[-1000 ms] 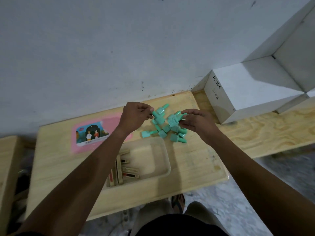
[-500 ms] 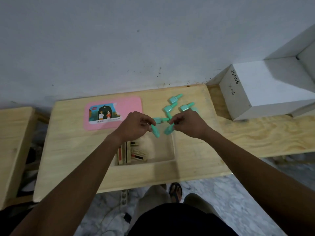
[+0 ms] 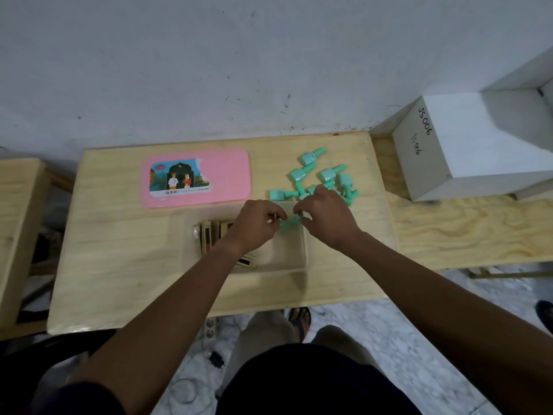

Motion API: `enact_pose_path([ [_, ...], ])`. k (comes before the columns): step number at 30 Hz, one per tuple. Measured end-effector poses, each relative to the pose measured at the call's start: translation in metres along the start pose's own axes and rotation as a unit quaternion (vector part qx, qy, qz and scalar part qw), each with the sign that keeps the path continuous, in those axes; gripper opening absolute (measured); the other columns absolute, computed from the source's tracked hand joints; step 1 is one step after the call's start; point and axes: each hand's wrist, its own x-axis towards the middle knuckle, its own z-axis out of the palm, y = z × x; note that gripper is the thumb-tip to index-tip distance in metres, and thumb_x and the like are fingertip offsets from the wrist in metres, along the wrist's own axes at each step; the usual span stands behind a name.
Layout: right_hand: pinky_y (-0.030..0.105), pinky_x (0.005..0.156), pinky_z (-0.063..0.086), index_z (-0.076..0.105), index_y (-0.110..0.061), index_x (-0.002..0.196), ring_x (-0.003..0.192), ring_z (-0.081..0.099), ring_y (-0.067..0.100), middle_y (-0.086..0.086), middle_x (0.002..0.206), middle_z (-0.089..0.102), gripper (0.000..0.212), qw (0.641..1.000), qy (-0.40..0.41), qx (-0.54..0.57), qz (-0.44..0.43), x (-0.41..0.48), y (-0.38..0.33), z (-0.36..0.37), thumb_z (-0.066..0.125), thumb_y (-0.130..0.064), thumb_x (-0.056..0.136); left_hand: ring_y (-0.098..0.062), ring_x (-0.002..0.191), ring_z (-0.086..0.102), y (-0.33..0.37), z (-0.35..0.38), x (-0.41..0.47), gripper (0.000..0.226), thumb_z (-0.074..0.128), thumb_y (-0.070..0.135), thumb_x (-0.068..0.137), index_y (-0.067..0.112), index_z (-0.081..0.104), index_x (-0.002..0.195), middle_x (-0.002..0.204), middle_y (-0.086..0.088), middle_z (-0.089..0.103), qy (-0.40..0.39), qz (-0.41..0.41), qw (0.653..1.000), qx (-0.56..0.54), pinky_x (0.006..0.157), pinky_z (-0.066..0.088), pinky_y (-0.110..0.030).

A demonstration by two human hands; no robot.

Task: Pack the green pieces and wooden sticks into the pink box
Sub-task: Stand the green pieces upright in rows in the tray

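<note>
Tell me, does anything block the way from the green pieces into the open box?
Nothing visible. The green pieces lie beside the box, at its far right corner; its pink lid lies aside to the left.

A scuffed grey-white wall [image 3: 209, 70] backs a pale wooden table [image 3: 119, 250] above marbled floor tiles [image 3: 389, 339].

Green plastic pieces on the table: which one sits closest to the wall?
The topmost green bottle-shaped plastic piece, at the cluster's far end; every other piece lies nearer the camera.
</note>
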Motion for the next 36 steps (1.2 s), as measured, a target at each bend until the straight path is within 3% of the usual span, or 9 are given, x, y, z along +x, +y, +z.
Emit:
enact_pose_path([
  [4, 0.037, 0.068, 0.043, 0.078, -0.019, 0.087, 0.083, 0.056, 0.027, -0.001, 0.082, 0.073, 0.016, 1.0, 0.018, 0.001, -0.01, -0.002, 0.003, 0.006, 0.077, -0.015, 0.071, -0.014, 0.083, 0.067, 0.004, 0.005, 0.0, 0.023, 0.064, 0.0, 0.082, 0.017, 0.078, 0.089, 0.093, 0.0, 0.075, 0.024, 0.01, 1.0, 0.015, 0.083, 0.055, -0.039],
  [10, 0.038, 0.067, 0.044, 0.079, -0.017, 0.087, 0.083, 0.058, 0.028, 0.0, 0.081, 0.071, 0.019, 0.999, 0.047, 0.001, 0.011, -0.004, 0.003, 0.009, 0.08, -0.015, 0.069, -0.014, 0.097, 0.07, 0.009, 0.013, -0.002, 0.037, 0.068, 0.002, 0.083, 0.015, 0.069, 0.117, 0.108, -0.002, 0.074, 0.054, 0.012, 0.998, -0.007, 0.094, 0.055, -0.034],
  [19, 0.039, 0.067, 0.045, 0.079, -0.017, 0.088, 0.084, 0.059, 0.029, 0.004, 0.088, 0.063, 0.02, 0.997, 0.06, 0.021, 0.041, -0.005, 0.005, 0.013, 0.081, -0.014, 0.068, -0.014, 0.097, 0.071, 0.008, 0.013, 0.002, 0.039, 0.067, 0.0, 0.084, 0.017, 0.067, 0.118, 0.109, -0.002, 0.074, 0.064, 0.025, 0.998, -0.002, 0.092, 0.056, -0.037],
  [26, 0.042, 0.071, 0.05, 0.078, -0.017, 0.093, 0.085, 0.06, 0.027, 0.004, 0.092, 0.061, 0.022, 0.995, 0.053, 0.032, 0.078, -0.003, 0.005, 0.015, 0.079, -0.018, 0.071, -0.018, 0.099, 0.069, 0.009, 0.021, -0.002, 0.04, 0.071, 0.011, 0.082, 0.02, 0.066, 0.121, 0.113, -0.002, 0.073, 0.087, 0.019, 0.996, 0.01, 0.089, 0.057, -0.04],
  [36, 0.04, 0.071, 0.048, 0.076, -0.018, 0.09, 0.083, 0.062, 0.026, 0.002, 0.092, 0.061, 0.02, 0.997, 0.046, 0.009, 0.069, -0.001, 0.005, 0.017, 0.08, -0.019, 0.071, -0.012, 0.098, 0.071, 0.016, 0.02, -0.002, 0.041, 0.068, 0.007, 0.085, 0.02, 0.064, 0.124, 0.104, 0.0, 0.075, 0.125, -0.015, 0.992, -0.026, 0.095, 0.054, -0.031],
])
